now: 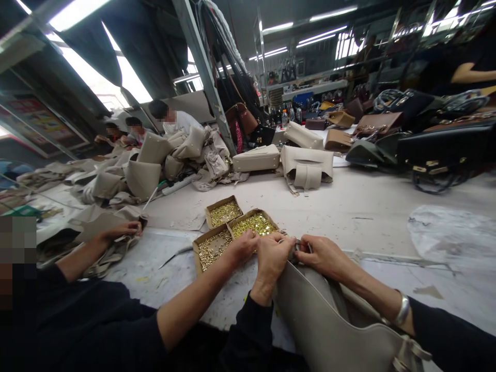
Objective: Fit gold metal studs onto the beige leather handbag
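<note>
A grey-beige leather handbag (pixel 321 310) lies tilted across the front of the table, with its top opening toward my arms. My left hand (pixel 271 258) is closed in a pinch at the bag's far top corner. Close beside it, my right hand (pixel 323 256), below a silver bangle (pixel 403 308), has its fingers curled on the same corner. The small part between my fingertips is hidden. Right behind my left hand are cardboard trays: one of bright gold studs (pixel 253 223), one of gold pieces (pixel 213 248) and a third (pixel 223 212) farther back.
At my left, a co-worker's hand (pixel 246 245) reaches to the trays; their other hand (pixel 127 230) holds beige bag pieces. A pointed tool (pixel 176 254) lies by the trays. Beige bags (pixel 308 165) stand ahead, dark bags (pixel 445 150) at right, near clear plastic (pixel 445 232).
</note>
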Demonstrator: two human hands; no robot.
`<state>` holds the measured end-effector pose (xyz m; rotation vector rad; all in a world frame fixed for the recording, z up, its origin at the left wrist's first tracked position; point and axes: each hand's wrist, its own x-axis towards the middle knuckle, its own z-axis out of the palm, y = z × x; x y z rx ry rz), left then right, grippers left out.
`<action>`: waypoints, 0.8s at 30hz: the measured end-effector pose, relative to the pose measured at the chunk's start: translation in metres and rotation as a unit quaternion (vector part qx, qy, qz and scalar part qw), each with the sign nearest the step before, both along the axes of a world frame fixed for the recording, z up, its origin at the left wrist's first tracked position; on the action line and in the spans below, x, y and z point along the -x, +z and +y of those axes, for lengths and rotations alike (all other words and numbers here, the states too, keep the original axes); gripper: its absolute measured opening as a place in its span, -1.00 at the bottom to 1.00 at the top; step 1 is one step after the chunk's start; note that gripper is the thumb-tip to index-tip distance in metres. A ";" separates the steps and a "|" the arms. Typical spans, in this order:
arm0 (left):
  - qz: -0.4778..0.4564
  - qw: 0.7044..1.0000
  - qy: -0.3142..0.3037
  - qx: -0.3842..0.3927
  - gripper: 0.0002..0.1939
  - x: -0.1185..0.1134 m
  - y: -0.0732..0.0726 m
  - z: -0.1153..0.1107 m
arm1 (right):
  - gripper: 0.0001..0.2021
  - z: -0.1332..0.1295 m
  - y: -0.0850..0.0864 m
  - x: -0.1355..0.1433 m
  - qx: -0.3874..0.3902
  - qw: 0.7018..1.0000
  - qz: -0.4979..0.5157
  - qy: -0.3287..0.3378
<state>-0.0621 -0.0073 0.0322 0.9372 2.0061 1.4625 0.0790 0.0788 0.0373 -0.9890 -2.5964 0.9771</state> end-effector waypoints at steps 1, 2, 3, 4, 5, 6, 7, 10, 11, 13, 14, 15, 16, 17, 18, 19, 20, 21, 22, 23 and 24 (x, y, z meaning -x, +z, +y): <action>-0.005 1.000 -0.001 -0.004 -0.86 -0.001 -0.002 0.001 | -0.86 -0.001 0.000 -0.001 -0.002 1.000 0.000 -0.002; -0.010 1.000 -0.002 -0.008 -0.86 -0.002 -0.003 0.002 | -0.87 -0.001 0.000 -0.001 -0.006 1.000 0.001 -0.004; -0.015 1.000 -0.003 -0.012 -0.86 -0.003 -0.005 0.003 | -0.87 -0.002 0.000 -0.002 -0.011 1.000 0.002 -0.005; -0.020 1.000 -0.003 -0.015 -0.86 -0.004 -0.006 0.003 | -0.87 -0.002 0.000 -0.002 -0.016 1.000 0.003 -0.006; -0.025 1.000 -0.004 -0.018 -0.85 -0.004 -0.007 0.003 | -0.87 -0.003 0.000 -0.003 -0.021 1.000 0.006 -0.006; -0.029 0.999 -0.004 -0.020 -0.84 -0.005 -0.007 0.003 | -0.87 -0.003 -0.001 -0.003 -0.027 1.000 0.009 -0.005; -0.033 0.999 -0.004 -0.022 -0.83 -0.006 -0.006 0.003 | -0.87 -0.004 -0.001 -0.003 -0.034 0.999 0.012 -0.003; -0.038 0.999 0.004 -0.024 -0.78 -0.006 -0.003 -0.001 | -0.85 -0.006 -0.003 -0.005 -0.057 0.998 0.021 0.007; -0.038 0.999 0.009 -0.024 -0.76 -0.007 -0.002 -0.002 | -0.83 -0.006 -0.005 -0.005 -0.065 0.998 0.023 0.010; -0.038 0.999 0.016 -0.025 -0.76 -0.007 -0.001 -0.003 | -0.80 -0.007 -0.007 -0.006 -0.079 0.996 0.025 0.012; -0.041 0.999 0.017 -0.027 -0.76 -0.007 -0.001 -0.003 | -0.80 -0.007 -0.008 -0.006 -0.084 0.996 0.026 0.012; -0.045 0.998 0.016 -0.029 -0.76 -0.007 -0.001 -0.003 | -0.80 -0.007 -0.009 -0.006 -0.087 0.996 0.026 0.012; -0.052 0.998 0.014 -0.032 -0.76 -0.007 -0.002 -0.003 | -0.80 -0.007 -0.009 -0.006 -0.090 0.996 0.027 0.013; -0.060 0.997 0.010 -0.036 -0.76 -0.007 -0.002 -0.004 | -0.80 -0.007 -0.009 -0.006 -0.091 0.995 0.028 0.013; -0.070 0.997 0.007 -0.040 -0.75 -0.007 -0.003 -0.004 | -0.79 -0.008 -0.009 -0.005 -0.092 0.995 0.029 0.014; -0.082 0.996 0.004 -0.044 -0.75 -0.007 -0.005 -0.004 | -0.79 -0.009 -0.008 -0.005 -0.092 0.995 0.031 0.015; -0.094 0.994 0.002 -0.049 -0.75 -0.006 -0.006 -0.005 | -0.78 -0.010 -0.007 -0.004 -0.090 0.995 0.034 0.015; -0.106 0.993 0.001 -0.053 -0.75 -0.006 -0.007 -0.005 | -0.78 -0.010 -0.006 -0.003 -0.087 0.995 0.036 0.015; -0.119 0.991 -0.001 -0.057 -0.74 -0.005 -0.009 -0.006 | -0.77 -0.011 -0.005 -0.003 -0.083 0.996 0.039 0.014; -0.133 0.989 -0.003 -0.060 -0.73 -0.005 -0.010 -0.007 | -0.76 -0.012 -0.005 -0.002 -0.077 0.996 0.042 0.012; -0.146 0.987 -0.005 -0.062 -0.73 -0.004 -0.012 -0.007 | -0.76 -0.012 -0.005 -0.001 -0.069 0.997 0.044 0.009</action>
